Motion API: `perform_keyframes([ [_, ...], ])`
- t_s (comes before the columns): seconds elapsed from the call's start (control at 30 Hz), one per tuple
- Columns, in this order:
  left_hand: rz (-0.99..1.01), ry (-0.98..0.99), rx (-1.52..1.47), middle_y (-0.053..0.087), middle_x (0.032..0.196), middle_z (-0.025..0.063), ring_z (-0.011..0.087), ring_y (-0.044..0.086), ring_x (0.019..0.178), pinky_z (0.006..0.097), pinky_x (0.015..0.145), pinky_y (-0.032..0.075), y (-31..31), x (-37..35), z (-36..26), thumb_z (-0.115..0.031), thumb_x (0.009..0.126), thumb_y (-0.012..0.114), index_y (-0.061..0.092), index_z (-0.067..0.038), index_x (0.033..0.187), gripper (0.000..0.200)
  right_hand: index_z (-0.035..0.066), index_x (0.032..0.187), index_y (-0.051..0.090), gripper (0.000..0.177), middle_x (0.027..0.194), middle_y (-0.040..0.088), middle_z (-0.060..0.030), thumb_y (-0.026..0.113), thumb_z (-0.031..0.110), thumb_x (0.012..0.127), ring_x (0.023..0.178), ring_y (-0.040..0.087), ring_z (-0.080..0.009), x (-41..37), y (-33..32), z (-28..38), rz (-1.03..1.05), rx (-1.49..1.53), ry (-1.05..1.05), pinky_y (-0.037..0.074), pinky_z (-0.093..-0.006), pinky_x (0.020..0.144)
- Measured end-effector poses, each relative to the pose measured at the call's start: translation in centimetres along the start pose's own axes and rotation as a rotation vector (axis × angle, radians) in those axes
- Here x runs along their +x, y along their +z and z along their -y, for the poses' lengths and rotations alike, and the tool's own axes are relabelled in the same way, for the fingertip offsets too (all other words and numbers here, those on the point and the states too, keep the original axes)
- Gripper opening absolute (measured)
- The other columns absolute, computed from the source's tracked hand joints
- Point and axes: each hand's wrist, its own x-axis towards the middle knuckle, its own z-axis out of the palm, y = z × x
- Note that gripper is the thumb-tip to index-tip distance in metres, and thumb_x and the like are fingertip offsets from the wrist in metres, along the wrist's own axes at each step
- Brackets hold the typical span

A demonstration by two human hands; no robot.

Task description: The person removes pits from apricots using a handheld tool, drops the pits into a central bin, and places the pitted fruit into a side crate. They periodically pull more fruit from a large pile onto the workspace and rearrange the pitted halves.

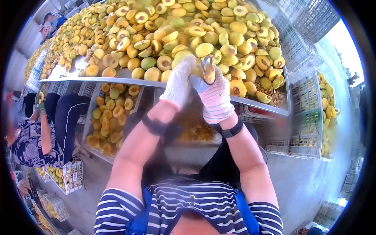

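Observation:
My left hand [179, 80], in a white knitted glove, is closed at the tray's near edge, its fingertips against the heap. A yellowish patch shows between my two hands; whatever the left fingers hold is mostly hidden. My right hand [214, 94], in a striped glove with grey fingertips, is wrapped round a pitting tool [209, 72] with a brownish handle and a curved metal end pointing up. Both hands nearly touch. Around them lie many halved yellow stone fruits [164, 62], some with brown pits showing, on a metal-edged table [129, 81].
Loose pits [276, 98] lie at the table's right corner. Below the table stands a crate of fruit halves [113, 113]. Stacked plastic crates [305, 117] are on the right. A co-worker [37, 137] sits at the left beside another fruit crate [73, 177].

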Motion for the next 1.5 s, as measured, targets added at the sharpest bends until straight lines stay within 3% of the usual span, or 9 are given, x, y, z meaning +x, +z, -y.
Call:
perform_keyframes([
  [0.07,-0.071,0.851,1.012,0.064,0.102,0.0084,0.016,0.059,0.091,0.0252,0.076,0.049,-0.2,1.4,1.2,-0.024,0.101,0.046,0.056,-0.002,0.119,0.03,0.0,0.117,0.058,0.041,0.098,0.067,-0.0034,0.076,0.013,0.082,0.083,0.063,-0.011,0.8,0.0,0.0,-0.111,0.413,0.136,0.052,-0.0259,0.073],
  [0.2,-0.127,0.387,0.533,0.063,0.1,0.0201,0.035,0.063,0.094,0.0427,0.082,0.05,1.8,2.2,2.0,-0.025,0.097,0.053,0.056,0.002,0.115,0.033,0.005,0.108,0.058,0.038,0.094,0.062,-0.0018,0.078,0.023,0.081,0.074,0.057,-0.0084,3.7,-2.1,0.6,-0.209,0.513,0.305,0.047,-0.0238,0.064],
  [0.27,-0.042,0.558,0.561,0.063,0.103,0.0112,0.0185,0.064,0.09,0.0329,0.075,0.054,0.2,2.6,1.4,-0.016,0.099,0.051,0.057,-0.002,0.116,0.023,0.006,0.114,0.059,0.046,0.095,0.064,-0.004,0.076,0.033,0.081,0.079,0.059,-0.0126,4.3,-2.7,1.3,-0.194,0.534,0.218,0.049,-0.0284,0.068],
  [0.4,0.308,0.025,-0.546,0.065,0.11,0.0222,0.0346,0.068,0.091,0.047,0.074,0.059,-2.5,3.6,-1.5,-0.046,0.101,0.039,0.059,-0.005,0.115,0.048,0.006,0.132,0.052,0.063,0.126,0.059,-0.0182,0.068,0.042,0.083,0.107,0.062,-0.0337,5.4,-3.8,-1.5,-0.205,-1.007,-0.186,0.051,-0.0413,0.088],
  [0.57,0.21,0.022,-0.583,0.067,0.101,0.0204,0.0344,0.068,0.088,0.0466,0.073,0.058,-5.2,2.9,-1.8,-0.046,0.1,0.044,0.059,-0.004,0.112,0.046,0.008,0.124,0.056,0.05,0.116,0.063,-0.0163,0.071,0.033,0.083,0.101,0.063,-0.0343,3.1,-2.0,0.0,-0.2,-1.096,-0.155,0.052,-0.0401,0.085],
  [0.77,0.058,0.359,0.18,0.067,0.099,0.0139,0.0259,0.066,0.095,0.0365,0.085,0.054,-6.4,1.7,-1.2,-0.038,0.102,0.044,0.056,-0.003,0.12,0.041,0.008,0.116,0.056,0.045,0.092,0.066,-0.0186,0.072,0.033,0.083,0.082,0.066,-0.0372,-0.1,2.1,-0.2,0.184,-0.97,0.037,0.054,-0.0432,0.072],
  [1.23,0.04,0.087,-0.031,0.069,0.093,0.0117,0.0199,0.068,0.086,0.0295,0.078,0.054,-4.8,1.0,-1.4,-0.041,0.102,0.044,0.058,-0.001,0.114,0.044,0.003,0.093,0.055,0.03,0.074,0.065,-0.0199,0.062,0.033,0.089,0.072,0.065,-0.0378,-0.2,1.5,-1.3,0.271,-0.987,-0.12,0.05,-0.0454,0.064],
  [1.43,0.061,0.31,0.459,0.069,0.093,0.0095,0.0185,0.067,0.087,0.0282,0.078,0.053,-5.0,0.7,-1.6,-0.032,0.105,0.04,0.057,0.001,0.114,0.038,0.004,0.092,0.056,0.02,0.07,0.063,-0.0178,0.06,0.024,0.089,0.069,0.064,-0.0377,-0.2,1.2,-0.7,0.226,-1.051,0.013,0.051,-0.0441,0.064],
  [1.5,0.085,0.864,1.124,0.069,0.09,0.0075,0.0164,0.066,0.086,0.0269,0.075,0.052,-5.4,0.8,-2.0,-0.028,0.103,0.042,0.059,0.0,0.114,0.035,0.003,0.096,0.058,0.021,0.071,0.062,-0.0164,0.061,0.022,0.088,0.07,0.063,-0.0372,-0.7,1.2,-1.8,0.316,-1.009,-0.08,0.051,-0.044,0.065],
])
